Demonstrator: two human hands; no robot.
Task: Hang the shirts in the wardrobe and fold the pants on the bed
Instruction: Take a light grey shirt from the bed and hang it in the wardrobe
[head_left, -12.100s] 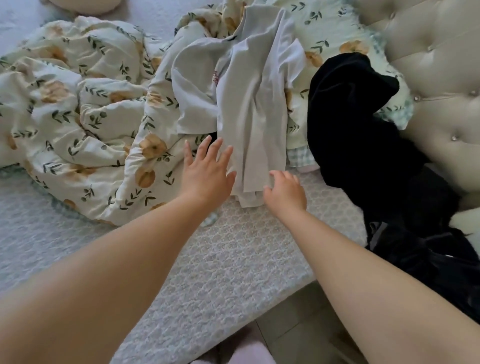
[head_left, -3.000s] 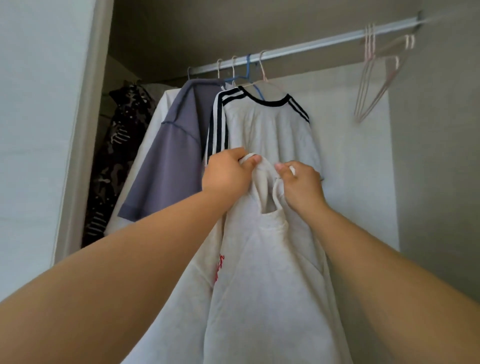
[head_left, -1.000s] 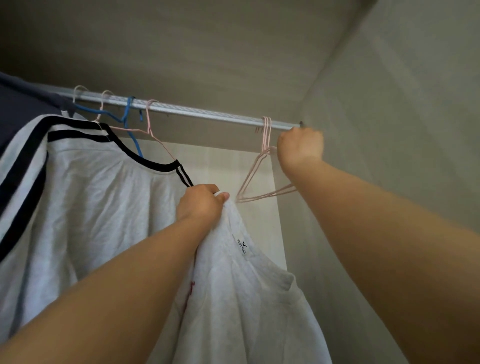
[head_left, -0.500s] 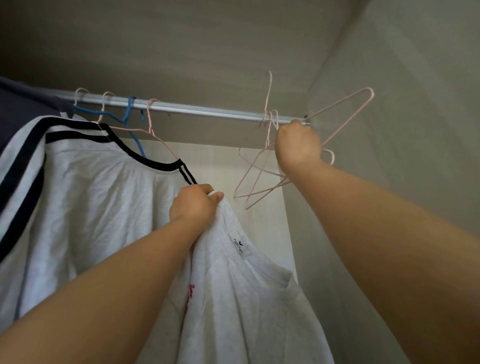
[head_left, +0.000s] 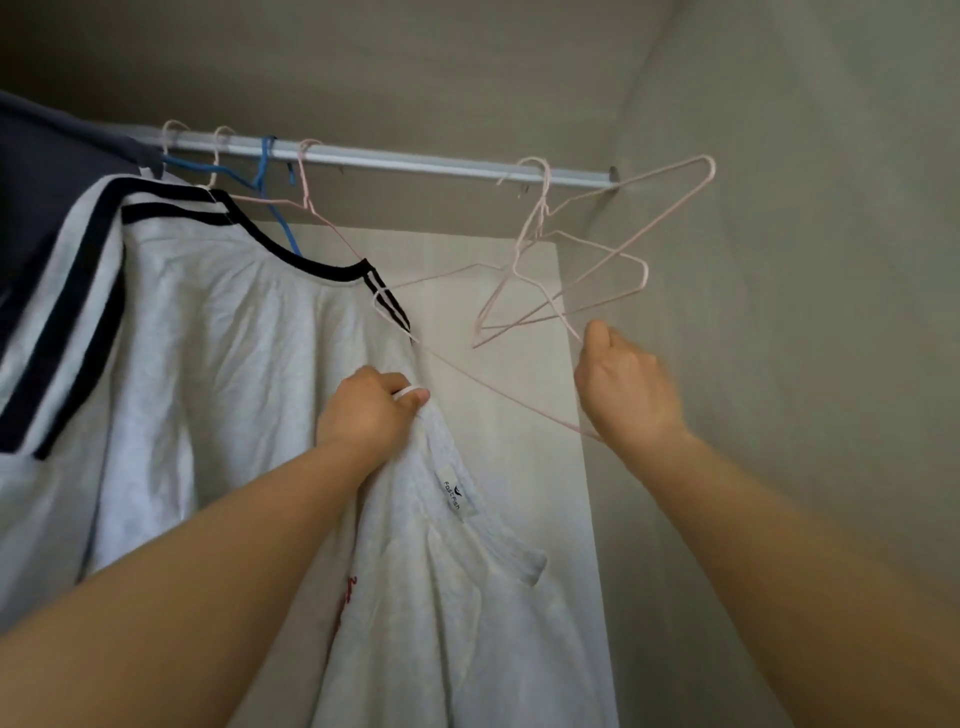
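Item one: white shirt, gripped at its bunched collar by the left hand, whose fingers are curled tight; the body of the shirt is draped below that hand with the neck label turned outward. Item two: pink wire hanger, grasped in the closed right hand and stretched across the gap between the two hands. Above the right hand, spare pink hangers are hooked on the rod; up and left of the left hand, a black-trimmed shirt is hung.
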